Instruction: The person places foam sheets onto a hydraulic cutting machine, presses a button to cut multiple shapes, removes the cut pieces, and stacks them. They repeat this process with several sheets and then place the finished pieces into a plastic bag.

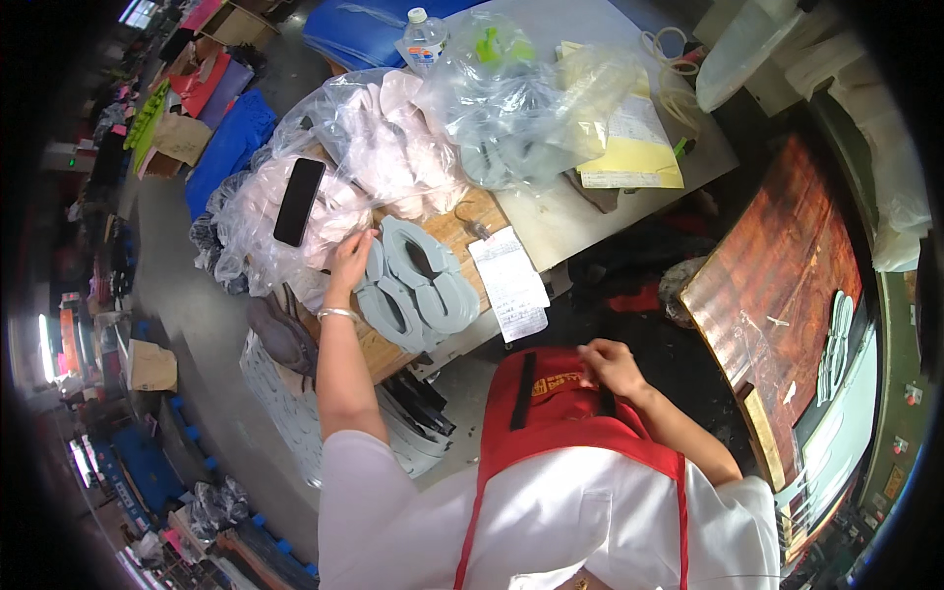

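Grey flat cut pieces [438, 295], shaped like shoe uppers with curved openings, lie side by side on a wooden board [372, 349] at the table's near end. My left hand [349, 265] rests at their left edge with its fingers stretched out along it. My right hand [612, 366] is held in front of my red apron [521, 393], away from the table. Its fingers are curled, and whatever may be between them is hidden. A paper slip with handwriting [509, 280] lies right of the grey pieces and hangs over the table edge.
A black phone [299, 203] lies on clear bags of pale pink pieces [393, 147]. Behind stand a plastic bottle [425, 39], more clear bags [521, 128] and yellow paper [629, 147]. At right is a reddish-brown board [777, 265] with grey strips [836, 344]. Grey sheets [280, 403] stand below left.
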`<state>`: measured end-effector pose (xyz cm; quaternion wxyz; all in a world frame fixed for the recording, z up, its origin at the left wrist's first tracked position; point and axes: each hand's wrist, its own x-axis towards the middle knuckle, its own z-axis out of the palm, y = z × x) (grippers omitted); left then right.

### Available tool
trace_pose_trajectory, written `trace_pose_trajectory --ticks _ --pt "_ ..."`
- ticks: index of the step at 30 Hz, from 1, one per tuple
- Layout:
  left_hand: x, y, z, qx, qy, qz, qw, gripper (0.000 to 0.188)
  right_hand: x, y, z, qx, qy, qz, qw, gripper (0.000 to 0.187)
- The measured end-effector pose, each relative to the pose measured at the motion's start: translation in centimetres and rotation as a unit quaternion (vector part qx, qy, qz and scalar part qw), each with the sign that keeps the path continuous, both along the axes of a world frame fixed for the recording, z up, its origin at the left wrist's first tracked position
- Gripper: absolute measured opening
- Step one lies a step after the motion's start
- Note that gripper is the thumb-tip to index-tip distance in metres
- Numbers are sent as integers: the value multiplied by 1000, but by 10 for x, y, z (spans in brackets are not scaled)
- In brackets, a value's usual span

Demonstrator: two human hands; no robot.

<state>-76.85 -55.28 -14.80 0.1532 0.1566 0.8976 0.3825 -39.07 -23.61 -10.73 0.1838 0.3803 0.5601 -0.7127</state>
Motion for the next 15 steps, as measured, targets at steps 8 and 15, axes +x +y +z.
trace_pose_trajectory --ticks 8,15 --pt "15 1 1 -157 93 88 979 38 84 25 -6 -121 -29 -230 965 22" --pt "-3 -26 -33 141 -12 164 976 40 87 31 -2 -134 19 -213 968 17"
